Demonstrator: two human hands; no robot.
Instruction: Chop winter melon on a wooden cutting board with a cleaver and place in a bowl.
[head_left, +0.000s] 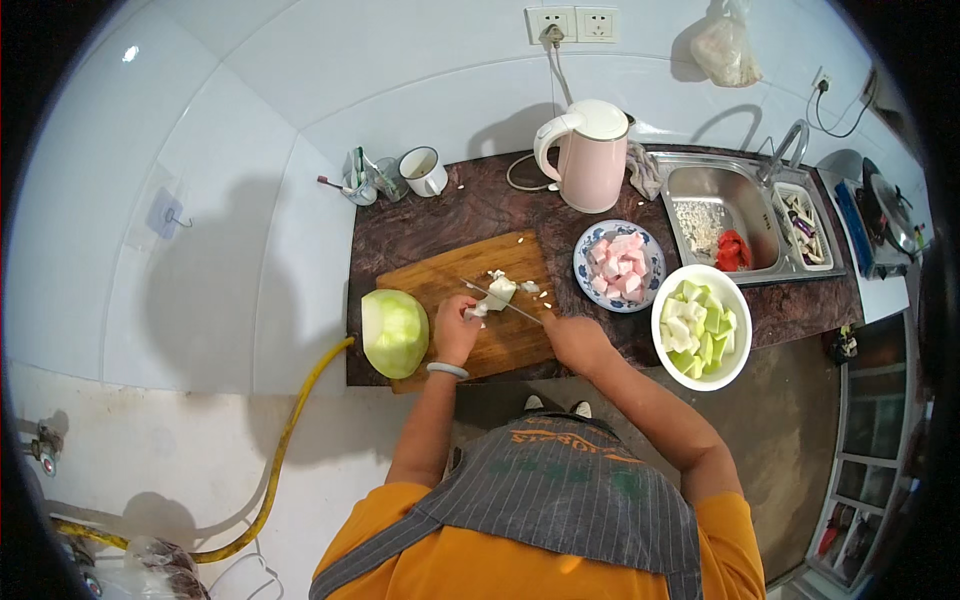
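My right hand (577, 343) grips a kitchen knife (523, 312), its thin blade slanting up and left across a pale melon chunk (502, 291). Close to the blade, the fingers of my left hand (454, 334) are closed on white melon pulp (475, 309). Whether they also touch the chunk is hard to tell. Seeds and pulp scraps (529, 286) lie around it on the wooden cutting board (480, 352). A large cut piece of pale green melon (395, 334) rests at the board's left end, left of my left hand.
Right of the board stand a blue-patterned plate of pink cubes (583, 271) and a white bowl of melon pieces (701, 385) near the counter's front edge. Behind are a pink electric kettle (592, 169), an enamel mug (424, 172) and a steel sink (757, 202). A yellow hose (289, 435) hangs left.
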